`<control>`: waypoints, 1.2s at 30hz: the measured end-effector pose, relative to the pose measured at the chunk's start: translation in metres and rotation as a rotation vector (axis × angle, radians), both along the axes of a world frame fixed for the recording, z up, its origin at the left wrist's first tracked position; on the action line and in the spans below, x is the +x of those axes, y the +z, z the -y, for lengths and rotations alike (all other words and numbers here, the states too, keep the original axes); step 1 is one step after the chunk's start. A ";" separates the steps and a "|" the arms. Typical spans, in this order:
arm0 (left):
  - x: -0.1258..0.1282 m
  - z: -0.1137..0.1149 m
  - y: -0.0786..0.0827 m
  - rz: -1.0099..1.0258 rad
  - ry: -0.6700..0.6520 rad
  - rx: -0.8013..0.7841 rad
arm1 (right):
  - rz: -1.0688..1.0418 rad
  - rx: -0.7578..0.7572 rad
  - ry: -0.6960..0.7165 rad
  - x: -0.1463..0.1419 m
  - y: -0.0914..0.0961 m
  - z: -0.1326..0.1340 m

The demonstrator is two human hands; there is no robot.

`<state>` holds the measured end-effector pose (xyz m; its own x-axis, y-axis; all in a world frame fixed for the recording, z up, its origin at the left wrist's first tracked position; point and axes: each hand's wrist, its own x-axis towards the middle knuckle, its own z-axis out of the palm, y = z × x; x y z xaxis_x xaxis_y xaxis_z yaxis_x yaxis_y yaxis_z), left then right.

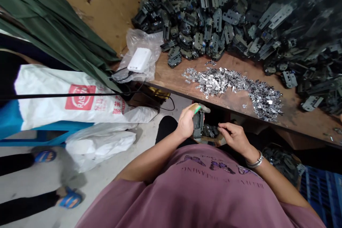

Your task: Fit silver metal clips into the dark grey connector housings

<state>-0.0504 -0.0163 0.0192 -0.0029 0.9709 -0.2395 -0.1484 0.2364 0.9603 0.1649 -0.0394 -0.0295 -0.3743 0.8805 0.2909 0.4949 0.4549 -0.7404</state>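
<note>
My left hand (186, 123) is wrapped round a dark grey moulded part (198, 124), which it holds in front of my body, below the table edge. A tan and bright green patch (196, 108) shows at this hand's fingers; whether it is tape or a finger cover I cannot make out. To the right, my right hand (236, 137) has thumb and forefinger pinched together, apart from the grey part. Anything between those fingertips is too small to name. Beneath and between the hands lie more dark grey parts (210, 130) in an open box.
A heap of dark grey parts (213, 17) covers the back of the wooden table (171, 74). Small shiny metal clips (216, 82) lie nearer its edge. A white device (139, 60) sits on plastic wrap. White sacks (53, 96) and another person's feet (70, 198) are at left.
</note>
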 end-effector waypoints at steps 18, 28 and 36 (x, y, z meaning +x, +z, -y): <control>-0.006 -0.028 -0.080 -0.475 -0.307 -0.038 | 0.061 0.074 -0.522 0.106 0.023 -0.063; 0.025 -0.018 -0.098 -0.631 -0.402 0.107 | 0.713 -0.194 -1.041 0.209 0.037 -0.187; 0.032 -0.005 -0.077 -0.280 -0.479 -0.004 | 0.674 -0.176 -1.092 0.229 0.019 -0.204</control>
<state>-0.0179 -0.0112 -0.0575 0.3745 0.8785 -0.2964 0.2377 0.2180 0.9465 0.3943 0.1648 -0.0109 0.5312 0.8286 0.1768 0.8429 -0.4957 -0.2093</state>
